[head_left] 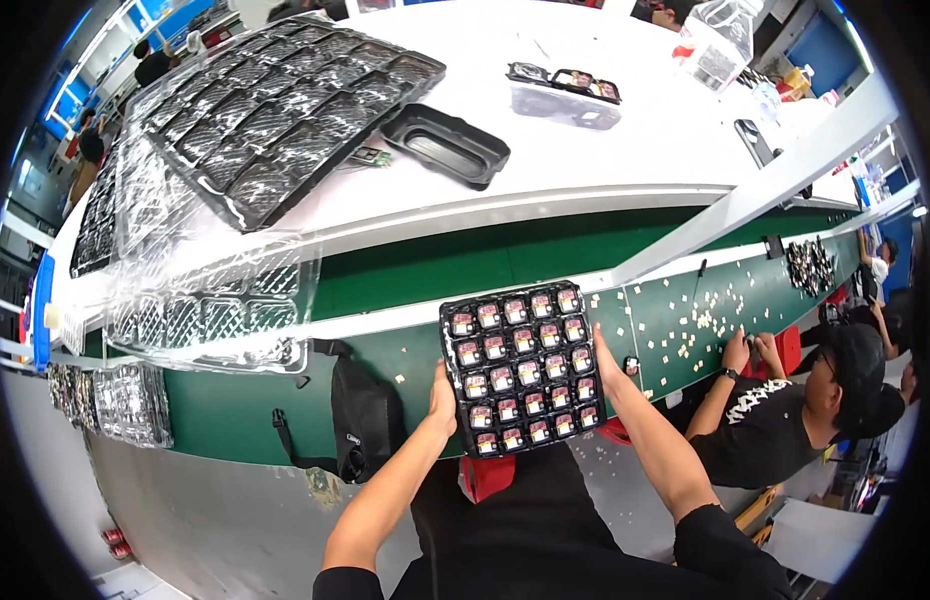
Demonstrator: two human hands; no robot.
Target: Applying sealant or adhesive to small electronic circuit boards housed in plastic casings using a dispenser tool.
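- Grip: my left hand (443, 398) and right hand (606, 362) are clamped on opposite side edges of the loaded tray (457, 336), above the green worktop (235, 412), toward its near edge. I cannot tell whether my fingertips support the underside.
- Slip: uneven palm pressure could let one side drop. Probable cause: side contact alone bearing the load.
- Spill: small packs (528, 373) fill the pockets (I see no lid over them). A tilt or knock could unseat several.
- Snag: the black bag (370, 415) lies at the near edge of the green worktop, beside my left forearm. Its loose strap (310, 463) could catch my arm.
- Collision: a co-worker's hands (737, 352) are over the green worktop's right part. A wide swing to that side could strike them.
- Uneven seating: pale chips (705, 320) lie scattered on the same part. Lowering the tray onto them could rock it.
- Falling stock: clear plastic trays (230, 315) overhang the green worktop from the white table (605, 155) beyond. A brush against them could bring them down.
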